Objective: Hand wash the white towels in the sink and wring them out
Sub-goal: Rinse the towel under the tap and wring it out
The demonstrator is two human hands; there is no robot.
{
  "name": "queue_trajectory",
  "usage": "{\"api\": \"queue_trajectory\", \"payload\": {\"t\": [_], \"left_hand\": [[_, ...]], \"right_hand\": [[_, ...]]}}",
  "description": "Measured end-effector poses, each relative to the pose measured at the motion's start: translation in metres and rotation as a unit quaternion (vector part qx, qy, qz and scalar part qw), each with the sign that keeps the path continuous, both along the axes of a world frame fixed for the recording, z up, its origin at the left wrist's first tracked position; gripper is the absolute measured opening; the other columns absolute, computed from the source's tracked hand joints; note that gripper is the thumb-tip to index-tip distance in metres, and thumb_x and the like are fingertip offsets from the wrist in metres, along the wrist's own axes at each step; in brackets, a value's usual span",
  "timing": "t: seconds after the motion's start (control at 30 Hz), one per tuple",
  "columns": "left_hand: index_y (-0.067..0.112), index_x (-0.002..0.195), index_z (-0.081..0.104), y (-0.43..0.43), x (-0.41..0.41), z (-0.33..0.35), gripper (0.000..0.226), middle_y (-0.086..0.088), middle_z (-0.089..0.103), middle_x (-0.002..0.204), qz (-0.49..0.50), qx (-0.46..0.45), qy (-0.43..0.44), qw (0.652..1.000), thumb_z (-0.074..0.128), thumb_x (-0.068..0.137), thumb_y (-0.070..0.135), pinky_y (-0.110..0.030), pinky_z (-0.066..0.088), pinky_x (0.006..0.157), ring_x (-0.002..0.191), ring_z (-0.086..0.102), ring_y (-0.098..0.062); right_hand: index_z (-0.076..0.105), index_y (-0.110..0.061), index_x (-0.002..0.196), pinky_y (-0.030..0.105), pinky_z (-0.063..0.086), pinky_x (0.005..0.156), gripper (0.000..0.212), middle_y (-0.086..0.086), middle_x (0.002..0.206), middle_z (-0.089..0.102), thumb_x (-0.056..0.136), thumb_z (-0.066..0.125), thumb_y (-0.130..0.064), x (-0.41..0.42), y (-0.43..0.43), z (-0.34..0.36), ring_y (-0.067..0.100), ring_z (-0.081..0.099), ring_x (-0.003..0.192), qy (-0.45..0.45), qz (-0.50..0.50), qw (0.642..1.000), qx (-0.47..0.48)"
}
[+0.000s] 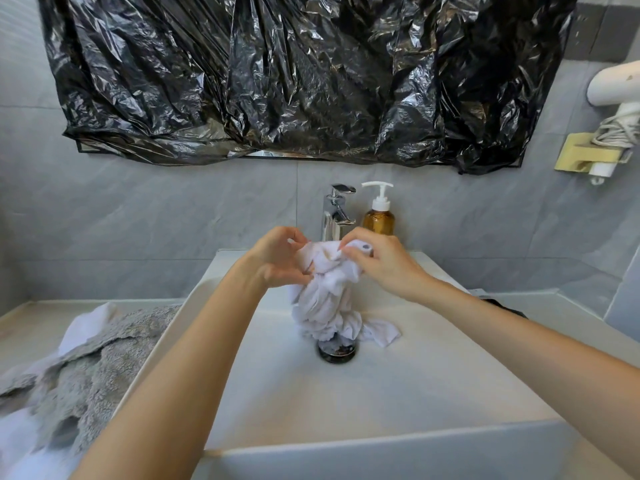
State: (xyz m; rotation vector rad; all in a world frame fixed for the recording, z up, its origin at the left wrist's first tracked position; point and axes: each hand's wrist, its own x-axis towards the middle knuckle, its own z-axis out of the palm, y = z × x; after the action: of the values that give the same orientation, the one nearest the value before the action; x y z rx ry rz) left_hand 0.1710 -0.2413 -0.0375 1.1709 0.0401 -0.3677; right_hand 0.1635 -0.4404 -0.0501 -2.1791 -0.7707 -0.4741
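A wet white towel hangs bunched over the white sink, its lower end trailing on the basin floor beside the dark drain. My left hand grips the towel's upper left side with curled fingers. My right hand pinches the top right of the towel, a fold wrapped over its fingers. Both hands hold the towel just in front of the chrome tap; no water can be seen running.
An amber pump bottle stands right of the tap. A grey towel with white cloth under it lies on the counter at left. Black plastic covers the mirror. A white hair dryer hangs at right.
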Motion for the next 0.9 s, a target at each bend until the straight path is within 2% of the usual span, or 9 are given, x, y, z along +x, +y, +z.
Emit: {"api": "queue_trajectory", "payload": {"t": [0.13,0.23,0.33,0.4,0.47,0.57,0.7,0.8,0.9], "left_hand": [[0.019,0.123,0.057,0.002,-0.004,0.002,0.042,-0.013,0.053,0.106,-0.109,0.259,-0.08,0.956,0.067,0.084,0.012,-0.035,0.06,0.071,0.085,0.062,-0.027],[0.036,0.132,0.049,-0.001,-0.01,0.004,0.059,-0.003,0.064,0.117,-0.088,0.368,-0.12,0.918,0.077,0.083,0.018,-0.031,0.061,0.074,0.091,0.066,-0.018],[0.038,0.133,0.046,-0.004,-0.01,0.002,0.073,0.01,0.065,0.12,-0.091,0.354,-0.168,0.916,0.085,0.073,0.026,-0.023,0.048,0.083,0.116,0.058,-0.009],[0.038,0.129,0.051,-0.016,-0.016,-0.001,0.067,0.02,0.062,0.117,-0.113,0.363,-0.203,0.902,0.085,0.072,0.03,-0.018,0.04,0.087,0.112,0.053,0.004],[0.033,0.132,0.046,-0.031,-0.018,-0.007,0.069,0.021,0.058,0.119,-0.1,0.343,-0.231,0.905,0.084,0.075,0.028,-0.01,0.042,0.079,0.103,0.052,0.014],[0.034,0.132,0.037,-0.044,-0.015,-0.02,0.075,0.013,0.061,0.124,-0.109,0.24,-0.189,0.946,0.083,0.073,0.034,-0.025,0.05,0.087,0.112,0.06,-0.004],[0.015,0.126,0.056,-0.046,-0.017,-0.034,0.06,-0.004,0.071,0.117,-0.128,0.246,-0.169,0.946,0.081,0.075,0.036,-0.036,0.049,0.102,0.111,0.066,-0.019],[0.007,0.121,0.062,-0.036,-0.015,-0.033,0.056,-0.011,0.069,0.118,-0.044,0.214,-0.234,0.947,0.083,0.073,0.026,-0.037,0.052,0.097,0.11,0.066,-0.025],[0.011,0.113,0.063,-0.015,-0.016,-0.017,0.052,-0.003,0.072,0.101,0.028,0.183,-0.286,0.94,0.075,0.062,0.014,-0.027,0.056,0.073,0.092,0.068,-0.018]], "right_hand": [[0.059,-0.024,0.095,0.036,0.05,0.071,0.008,0.002,0.088,0.063,0.097,0.053,-0.019,0.003,-0.007,0.042,0.019,0.058,0.082,-0.032,-0.064,0.993,0.095],[0.054,-0.028,0.086,0.035,0.047,0.073,0.015,-0.009,0.083,0.057,0.097,0.052,-0.018,0.001,-0.007,0.079,0.016,0.056,0.086,-0.05,-0.057,0.987,0.14],[0.053,-0.025,0.087,0.034,0.048,0.076,0.016,-0.005,0.088,0.056,0.097,0.049,-0.013,-0.004,-0.006,0.103,0.016,0.056,0.09,-0.007,-0.023,0.984,0.177],[0.053,-0.019,0.087,0.034,0.051,0.072,0.016,0.0,0.086,0.056,0.097,0.047,-0.008,-0.007,-0.005,0.112,0.016,0.058,0.083,0.071,0.021,0.964,0.255],[0.053,-0.014,0.086,0.031,0.051,0.064,0.017,0.004,0.078,0.055,0.096,0.046,-0.002,-0.011,-0.006,0.119,0.016,0.058,0.073,0.147,0.081,0.926,0.339],[0.053,-0.008,0.089,0.035,0.05,0.065,0.013,0.01,0.073,0.055,0.097,0.046,0.0,-0.014,-0.01,0.128,0.02,0.058,0.068,0.201,0.15,0.857,0.449],[0.054,-0.006,0.087,0.034,0.052,0.068,0.016,0.01,0.069,0.057,0.097,0.045,0.003,-0.016,-0.012,0.134,0.019,0.06,0.065,0.227,0.159,0.8,0.533],[0.054,-0.011,0.082,0.027,0.051,0.056,0.018,0.006,0.065,0.054,0.092,0.047,0.002,-0.007,-0.022,0.125,0.017,0.056,0.062,0.226,0.095,0.81,0.533],[0.054,-0.018,0.073,0.025,0.044,0.054,0.019,0.001,0.068,0.052,0.087,0.049,-0.008,-0.002,-0.04,0.102,0.017,0.05,0.067,0.181,-0.071,0.884,0.426]]}}
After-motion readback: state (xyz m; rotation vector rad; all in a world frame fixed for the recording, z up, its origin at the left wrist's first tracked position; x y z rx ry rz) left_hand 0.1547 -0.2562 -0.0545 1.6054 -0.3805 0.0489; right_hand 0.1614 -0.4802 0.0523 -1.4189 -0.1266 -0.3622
